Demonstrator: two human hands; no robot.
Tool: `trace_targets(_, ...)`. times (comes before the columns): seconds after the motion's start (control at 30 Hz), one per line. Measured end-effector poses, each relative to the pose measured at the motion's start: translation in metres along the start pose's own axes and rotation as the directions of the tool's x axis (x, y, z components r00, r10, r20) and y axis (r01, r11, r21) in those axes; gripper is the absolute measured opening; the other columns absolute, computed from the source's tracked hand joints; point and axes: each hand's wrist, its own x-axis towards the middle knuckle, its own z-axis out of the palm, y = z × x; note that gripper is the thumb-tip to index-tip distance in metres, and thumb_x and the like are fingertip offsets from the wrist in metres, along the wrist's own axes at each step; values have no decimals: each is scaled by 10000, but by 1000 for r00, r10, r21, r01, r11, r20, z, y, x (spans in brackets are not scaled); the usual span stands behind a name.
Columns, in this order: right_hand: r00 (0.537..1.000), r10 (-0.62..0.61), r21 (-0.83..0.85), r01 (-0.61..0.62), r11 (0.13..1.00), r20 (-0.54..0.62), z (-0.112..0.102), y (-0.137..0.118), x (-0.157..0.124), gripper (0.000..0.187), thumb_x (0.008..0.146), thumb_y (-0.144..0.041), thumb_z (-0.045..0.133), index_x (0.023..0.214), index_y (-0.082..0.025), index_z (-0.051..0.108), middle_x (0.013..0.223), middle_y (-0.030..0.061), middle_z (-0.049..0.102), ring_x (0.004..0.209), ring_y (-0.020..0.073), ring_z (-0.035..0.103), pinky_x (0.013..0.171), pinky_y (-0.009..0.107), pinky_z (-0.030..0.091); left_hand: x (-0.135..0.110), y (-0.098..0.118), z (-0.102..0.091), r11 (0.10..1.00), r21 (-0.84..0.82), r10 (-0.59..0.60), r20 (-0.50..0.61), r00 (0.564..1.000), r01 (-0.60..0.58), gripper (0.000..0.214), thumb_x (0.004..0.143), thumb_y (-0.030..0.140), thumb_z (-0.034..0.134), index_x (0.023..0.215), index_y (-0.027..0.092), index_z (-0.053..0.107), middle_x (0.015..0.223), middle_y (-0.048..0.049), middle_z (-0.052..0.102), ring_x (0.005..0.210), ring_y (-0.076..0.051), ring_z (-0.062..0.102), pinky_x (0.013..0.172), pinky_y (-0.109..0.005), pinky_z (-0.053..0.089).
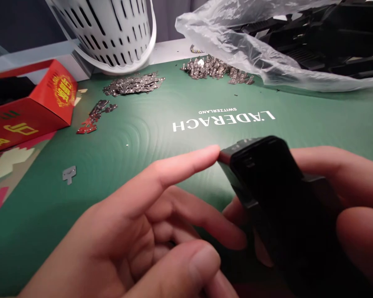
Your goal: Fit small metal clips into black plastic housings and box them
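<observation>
A black, box-like plastic part (267, 186) is tilted up close to the camera, its kind not clear in the dark shade. My right hand (354, 182) grips it from the right, thumb on the near side and fingers behind. My left hand (136, 223) is beside it, fingers apart, with the index fingertip touching the upper left corner of the part. The left hand's other fingers are loosely curled and nothing shows in them. A small flat metal piece (69, 174) with a tab lies on the green mat (136, 124), left of my hands.
Behind are a pile of flat metal pieces (133, 84), a heap of small metal springs or clips (211, 68) and a few loose pieces (96, 116). A white slotted basket (108, 33), a red box (54, 97) and a clear plastic bag (236, 54) with black parts (329, 33) surround the mat.
</observation>
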Motion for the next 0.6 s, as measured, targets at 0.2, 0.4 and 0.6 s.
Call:
trace_targets(0.2,1000,0,7,0,1000,10,-3,-5,0,453,714,-597,204,1036,-394,450,723,32,532,789,210,571,559,316,481,0,2,4,998,3,-63,-83,995,63,548,708,483,416,1223,435,235,781,33,616,748,-226,598,592,-343,505)
trace_targets(0.4,998,-6,15,5,1000,63,-5,-6,-1,471,638,-641,334,1019,-394,460,664,35,514,783,233,563,527,305,485,-1,3,4,986,-80,-158,-114,981,149,479,683,480,485,1146,439,369,797,53,611,721,-203,597,645,-314,494)
trace_targets(0.6,1000,2,-22,-1,1000,29,-2,-2,-2,477,576,-548,434,1038,-435,410,629,48,510,788,277,551,513,336,473,-2,0,6,986,-106,-146,-151,978,130,400,694,459,491,1087,455,420,825,61,577,693,-169,594,629,-277,494)
